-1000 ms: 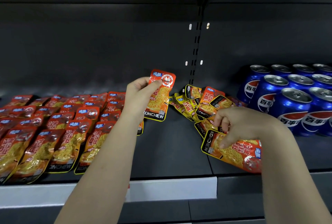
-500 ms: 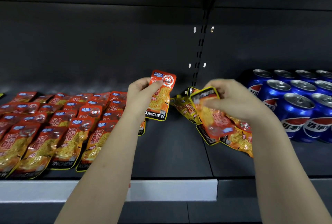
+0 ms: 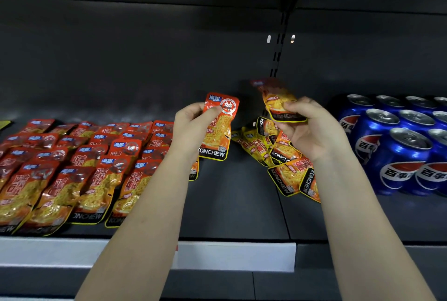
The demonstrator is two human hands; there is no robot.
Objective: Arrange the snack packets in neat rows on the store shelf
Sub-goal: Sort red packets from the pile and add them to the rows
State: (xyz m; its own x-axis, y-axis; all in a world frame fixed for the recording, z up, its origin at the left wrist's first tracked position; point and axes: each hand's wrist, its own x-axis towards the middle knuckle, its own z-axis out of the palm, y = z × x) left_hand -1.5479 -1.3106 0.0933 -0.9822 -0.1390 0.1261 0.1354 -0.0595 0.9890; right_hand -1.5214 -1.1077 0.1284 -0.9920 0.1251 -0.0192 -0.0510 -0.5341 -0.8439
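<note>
At a dark shelf [image 3: 232, 204], a person's left hand [image 3: 191, 129] pinches an upright packet [image 3: 219, 129] between thumb and fingers. The right hand [image 3: 314, 131] grips a second packet [image 3: 278, 101], blurred, above a loose pile [image 3: 283, 153]. Rows [image 3: 84, 167] of packets lie at left; blue cans [image 3: 401, 148] stand at right.

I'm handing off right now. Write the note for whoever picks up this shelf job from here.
Left hand: grips one upright packet above the shelf, just right of the rows.
Right hand: pinches a second packet, blurred, raised over the loose pile.
Done: rows laid flat on the shelf's left part.
Left: place both held packets, then sort the loose pile lying jumbled between the rows and the blue cans.
</note>
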